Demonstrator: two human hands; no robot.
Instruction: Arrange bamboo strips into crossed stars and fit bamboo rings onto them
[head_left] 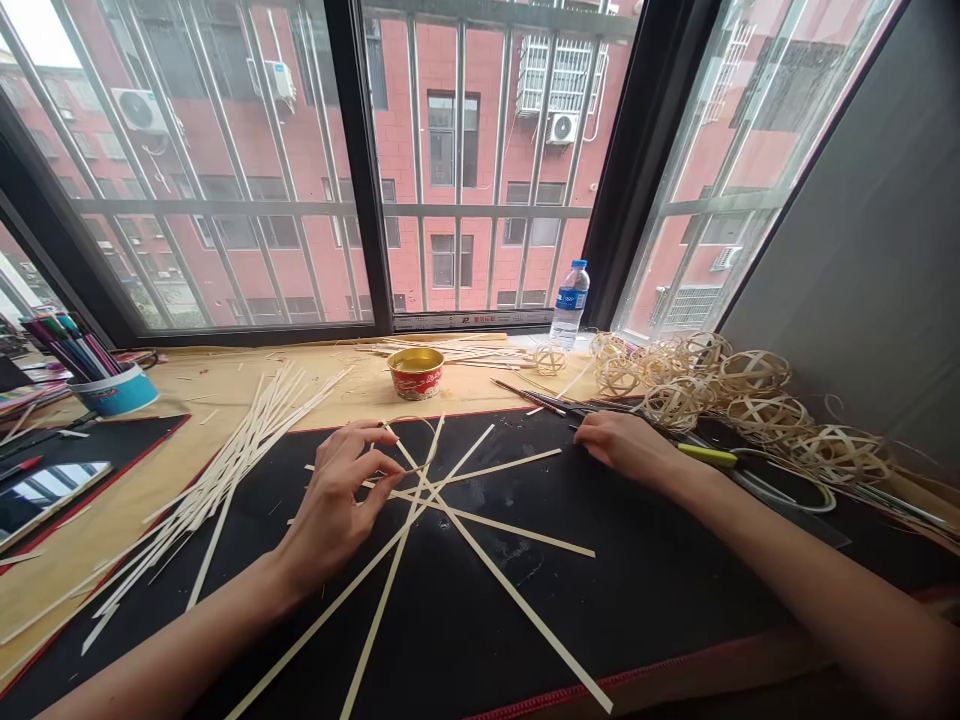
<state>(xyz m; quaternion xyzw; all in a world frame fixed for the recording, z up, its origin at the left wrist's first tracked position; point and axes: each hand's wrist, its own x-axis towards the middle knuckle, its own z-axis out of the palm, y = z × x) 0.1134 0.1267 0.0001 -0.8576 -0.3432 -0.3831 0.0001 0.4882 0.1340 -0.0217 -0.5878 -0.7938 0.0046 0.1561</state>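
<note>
Thin pale bamboo strips (517, 590) lie crossed in a star on a black mat (660, 610). Over the star's upper left side is my left hand (349, 490), its thumb and forefinger pinching a thin curved bamboo strip (424, 468) that bends into a small loop. My right hand (616, 440) rests farther right, at the mat's back edge, beside dark slim tools (547, 400). Its fingers are curled closed; whatever they grip is too small and dark to make out.
Loose strips (240, 450) are heaped at left, near a pen cup (112, 390) and a mirror (52, 500). A red tin (416, 374) and a water bottle (568, 308) stand toward the window. Several woven balls (754, 372) and a yellow-green handle (706, 455) lie at right.
</note>
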